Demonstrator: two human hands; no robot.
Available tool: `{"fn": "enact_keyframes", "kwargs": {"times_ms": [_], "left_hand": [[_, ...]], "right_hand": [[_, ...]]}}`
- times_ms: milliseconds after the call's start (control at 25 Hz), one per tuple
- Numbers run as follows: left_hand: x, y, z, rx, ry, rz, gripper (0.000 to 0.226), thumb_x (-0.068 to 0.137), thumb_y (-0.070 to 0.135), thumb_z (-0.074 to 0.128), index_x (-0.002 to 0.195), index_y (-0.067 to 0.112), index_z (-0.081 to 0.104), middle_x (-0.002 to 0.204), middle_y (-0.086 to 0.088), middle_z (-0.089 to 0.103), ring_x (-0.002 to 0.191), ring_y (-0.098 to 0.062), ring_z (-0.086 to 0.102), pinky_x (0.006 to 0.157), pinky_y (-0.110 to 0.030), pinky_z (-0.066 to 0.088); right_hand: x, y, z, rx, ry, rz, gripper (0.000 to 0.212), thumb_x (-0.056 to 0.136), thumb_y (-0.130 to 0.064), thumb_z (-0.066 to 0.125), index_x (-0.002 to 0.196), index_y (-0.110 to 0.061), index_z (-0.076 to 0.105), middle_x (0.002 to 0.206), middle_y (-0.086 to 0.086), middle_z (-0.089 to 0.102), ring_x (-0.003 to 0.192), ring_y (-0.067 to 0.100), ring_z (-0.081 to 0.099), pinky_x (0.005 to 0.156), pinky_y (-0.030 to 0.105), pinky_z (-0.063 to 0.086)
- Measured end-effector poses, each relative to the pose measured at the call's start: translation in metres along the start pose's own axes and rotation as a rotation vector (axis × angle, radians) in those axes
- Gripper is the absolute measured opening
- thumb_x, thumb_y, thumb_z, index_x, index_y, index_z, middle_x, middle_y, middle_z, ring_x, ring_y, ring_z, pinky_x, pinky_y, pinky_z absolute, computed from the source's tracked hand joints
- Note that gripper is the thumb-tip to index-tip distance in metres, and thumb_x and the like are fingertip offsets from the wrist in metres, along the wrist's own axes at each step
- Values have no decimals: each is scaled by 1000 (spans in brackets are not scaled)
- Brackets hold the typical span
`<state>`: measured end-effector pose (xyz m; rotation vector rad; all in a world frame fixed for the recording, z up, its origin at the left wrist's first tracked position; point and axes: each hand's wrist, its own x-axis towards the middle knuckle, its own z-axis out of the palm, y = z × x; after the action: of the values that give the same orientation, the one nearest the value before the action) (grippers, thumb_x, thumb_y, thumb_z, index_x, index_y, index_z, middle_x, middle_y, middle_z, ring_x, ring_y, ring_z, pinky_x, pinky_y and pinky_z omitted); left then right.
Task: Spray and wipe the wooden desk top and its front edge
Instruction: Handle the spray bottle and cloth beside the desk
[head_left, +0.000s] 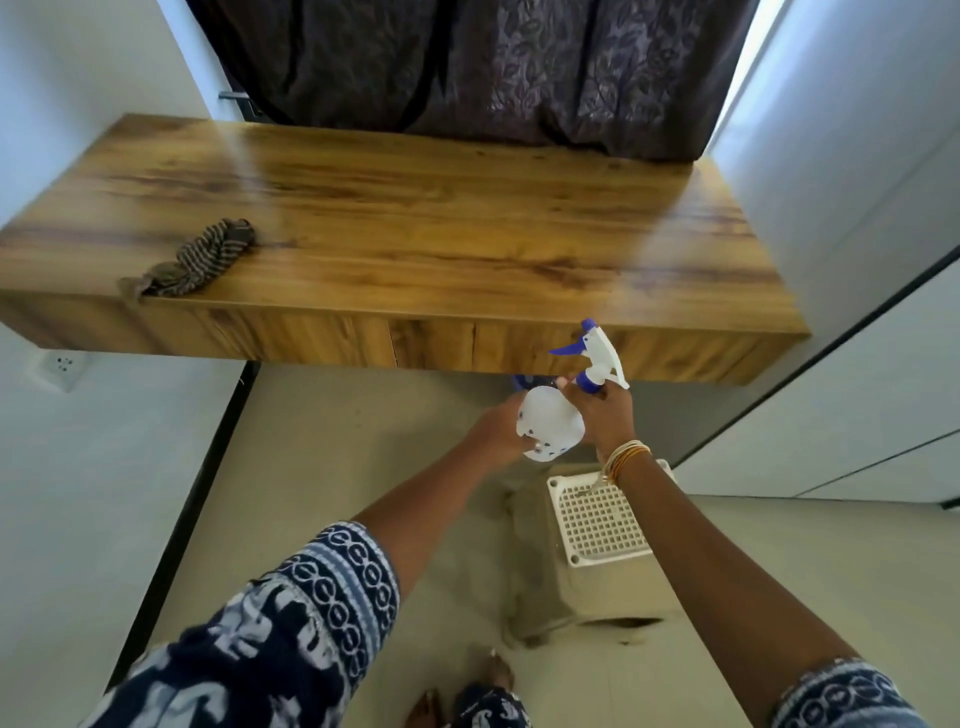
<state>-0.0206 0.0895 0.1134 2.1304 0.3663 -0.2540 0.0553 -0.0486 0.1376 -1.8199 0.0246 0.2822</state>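
Both hands are gripping a white spray bottle (551, 423) just below the tabletop's (415, 223) front edge: left hand (498, 431) cupping its body, right hand (605, 415) closing round its neck. Striped cloth (202, 260) is lying near the tabletop's left front.

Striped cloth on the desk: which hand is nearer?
Left. The left hand holds the spray bottle body below the desk's front edge, right of the striped cloth. The right hand, at the bottle's neck, is farther right.
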Motion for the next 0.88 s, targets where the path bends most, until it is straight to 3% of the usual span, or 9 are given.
{"fn": "enact_keyframes", "kwargs": {"times_ms": [200,320,480,600,760,880], "left_hand": [[6,10,73,-8,-92,-33,77,84,13,70,150,13,31,147,-11,45,133,-28,45,107,-35,37],[16,10,118,-13,-138,-78,78,83,8,71,149,9,31,146,-14,46,133,-29,46,108,-40,39],[34,15,174,16,-142,-136,70,86,11,67,148,14,35,144,-12,49,131,-29,48,105,-40,42],[49,2,213,139,-195,-199,65,93,23,58,151,19,27,148,-9,44,132,-29,46,106,-39,40],[57,-17,256,205,-209,-216,62,96,26,53,151,22,25,150,-9,42,133,-28,45,105,-44,42],[56,-27,275,201,-210,-209,60,97,26,51,151,23,26,150,-9,42,134,-28,44,106,-44,41]], "right_hand": [[5,54,-48,-53,64,93,24,84,-21,77,98,-3,68,88,10,68,84,23,62,82,37,52],[16,93,-77,-55,82,158,16,87,-21,74,91,-9,65,82,7,65,80,23,61,77,34,50],[41,140,-117,-125,69,220,15,92,-24,67,98,-13,58,84,7,64,78,22,60,66,26,47],[62,185,-141,-169,72,285,17,93,-26,66,102,-16,55,95,11,65,85,26,63,76,35,53],[76,235,-156,-186,153,332,34,84,-22,76,112,-7,64,99,9,66,86,26,63,76,35,54],[81,258,-162,-221,116,303,39,82,-17,78,117,-7,65,100,8,66,90,26,62,86,43,55]]}}
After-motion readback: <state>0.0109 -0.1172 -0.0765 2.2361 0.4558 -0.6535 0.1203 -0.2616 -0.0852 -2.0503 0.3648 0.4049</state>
